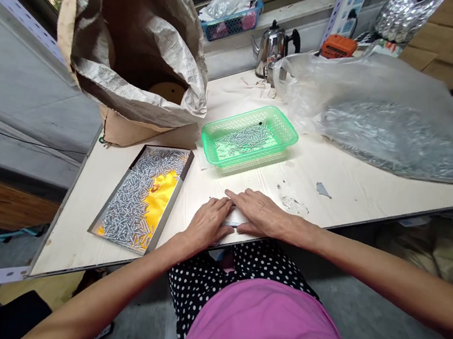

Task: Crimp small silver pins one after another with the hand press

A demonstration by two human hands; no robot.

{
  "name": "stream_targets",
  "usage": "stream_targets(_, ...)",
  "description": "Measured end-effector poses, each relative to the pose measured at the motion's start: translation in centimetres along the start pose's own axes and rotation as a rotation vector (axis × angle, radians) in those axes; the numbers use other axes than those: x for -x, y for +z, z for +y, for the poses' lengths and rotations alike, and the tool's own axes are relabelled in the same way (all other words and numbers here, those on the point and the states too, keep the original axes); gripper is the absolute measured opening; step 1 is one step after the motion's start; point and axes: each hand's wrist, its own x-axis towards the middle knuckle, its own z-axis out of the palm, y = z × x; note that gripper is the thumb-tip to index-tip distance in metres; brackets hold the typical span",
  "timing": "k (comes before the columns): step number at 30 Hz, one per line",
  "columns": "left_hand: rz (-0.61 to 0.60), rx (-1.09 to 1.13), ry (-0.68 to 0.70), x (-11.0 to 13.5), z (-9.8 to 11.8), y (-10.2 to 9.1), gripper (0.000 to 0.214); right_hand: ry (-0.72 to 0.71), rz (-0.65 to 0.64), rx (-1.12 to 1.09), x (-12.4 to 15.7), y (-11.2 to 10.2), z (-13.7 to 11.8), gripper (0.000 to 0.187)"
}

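At the table's near edge my two hands come together around a small pale, flat thing (236,217) with a grey lower edge; its kind I cannot make out. My left hand (208,221) closes on its left side, thumb stretched toward the other hand. My right hand (260,213) lies over its right side, index finger reaching across and thumb below. Left of them is a shallow tray (182,185) with a yellow bottom, holding many small silvery metal pieces (131,194). Beyond my hands stands a green plastic basket (249,159) with similar pieces.
A large open sack (149,113) stands at the back left. A clear plastic bag (379,85) of metal pieces covers the right side of the pale table (61,246). Behind are a metal kettle (270,49), an orange box (338,47) and a blue basket (228,25).
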Motion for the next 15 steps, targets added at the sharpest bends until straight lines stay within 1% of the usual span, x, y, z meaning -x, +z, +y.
stream_targets(2, -0.040, -0.009, 0.013, -0.7, -0.2, 0.0, 0.059, 0.043, -0.010, 0.038, 0.7, -0.3, 0.3, 0.090)
stream_targets(3, -0.048, -0.022, 0.011, -0.9, -0.3, 0.0, 0.061, 0.069, -0.021, 0.063, 1.1, -0.6, 0.4, 0.087)
stream_targets(4, -0.052, -0.040, 0.005, -1.1, -0.3, -0.1, 0.063, 0.088, -0.033, 0.084, 1.5, -0.8, 0.5, 0.080)
stream_targets(6, -0.052, -0.076, -0.007, -1.3, -0.1, -0.3, 0.066, 0.084, -0.048, 0.102, 2.1, -1.4, 0.5, 0.059)
stream_targets(8, -0.061, -0.095, -0.001, -1.6, 0.0, -0.3, 0.060, 0.040, -0.047, 0.088, 2.5, -1.9, 0.3, 0.040)
stream_targets(9, -0.068, -0.097, 0.012, -1.8, 0.1, -0.3, 0.055, 0.026, -0.048, 0.079, 2.6, -2.0, 0.2, 0.033)
stream_targets(12, -0.075, -0.086, 0.049, -2.1, 0.0, -0.2, 0.040, 0.028, -0.061, 0.072, 2.4, -2.1, 0.0, 0.022)
stream_targets(15, -0.074, -0.072, 0.035, -2.2, -0.1, 0.1, 0.032, 0.025, -0.079, 0.076, 2.0, -1.4, 0.2, 0.016)
